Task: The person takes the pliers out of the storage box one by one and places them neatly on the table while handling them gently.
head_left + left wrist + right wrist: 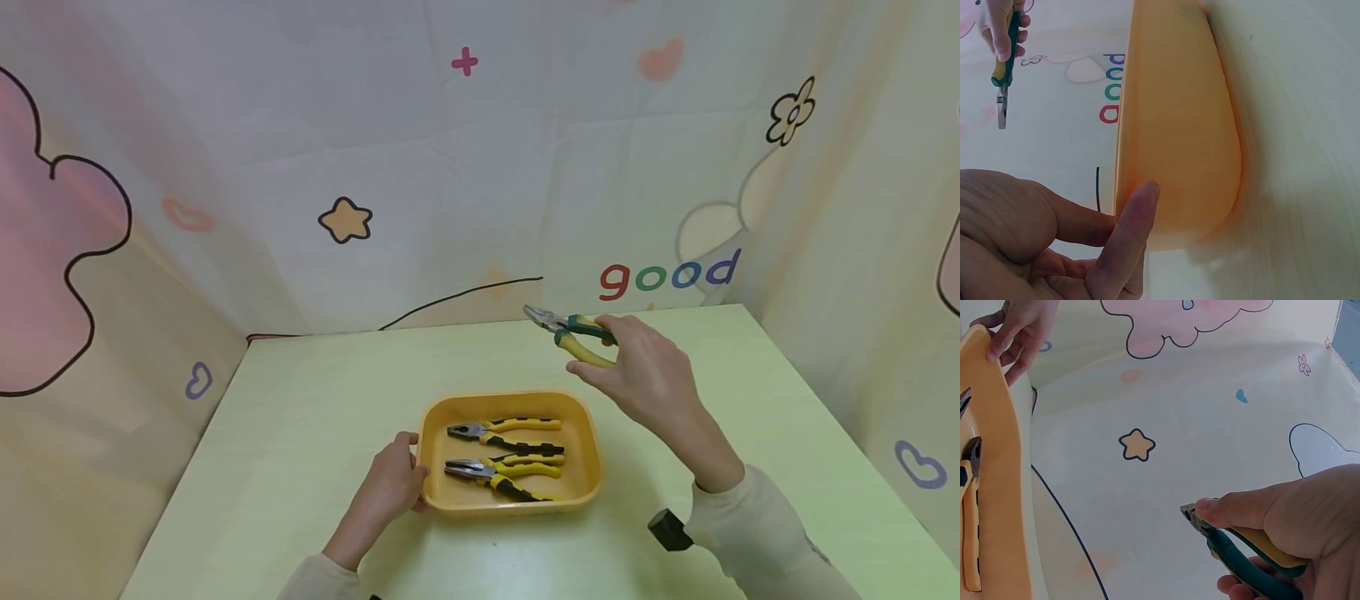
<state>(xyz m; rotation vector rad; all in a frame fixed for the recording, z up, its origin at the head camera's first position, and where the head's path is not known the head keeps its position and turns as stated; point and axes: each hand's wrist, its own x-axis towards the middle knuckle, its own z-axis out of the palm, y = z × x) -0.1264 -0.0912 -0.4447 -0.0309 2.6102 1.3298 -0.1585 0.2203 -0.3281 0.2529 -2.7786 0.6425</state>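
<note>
Pliers [577, 322] with green and yellow handles are held up in the grip of the right hand [648, 367]. The handles are spread apart, and the metal nose is pointed to the left, touched by nothing. Lower down, the left edge of a yellow tray [592, 442] is pinched by the left hand [392, 482], so that grip is narrow.

In the tray, yellow and black pliers [517, 424] are laid at the back, and more of the same kind [491, 477] are laid at the front. Whether two pairs are stacked in front is hard to tell.

The tray is set on the pale green counter [315, 417], with a printed cloth [450, 167] behind.

The step in hand seems to be lifting one tool while the tray is steadied. For the next move, a free spot and a slow, firm grip are probably needed.
</note>
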